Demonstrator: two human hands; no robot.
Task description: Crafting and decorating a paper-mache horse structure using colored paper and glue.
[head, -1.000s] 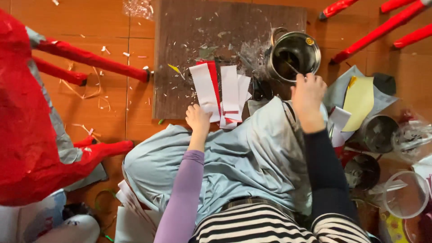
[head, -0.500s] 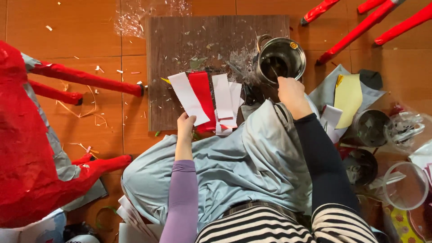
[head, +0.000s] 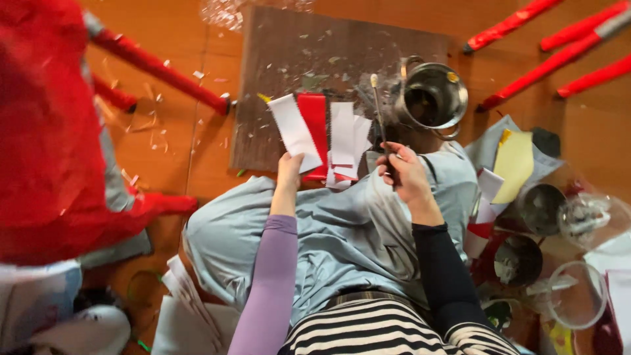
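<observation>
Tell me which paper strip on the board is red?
The red strip, second from the left, just above the left hand. The strips either side of it are white.
</observation>
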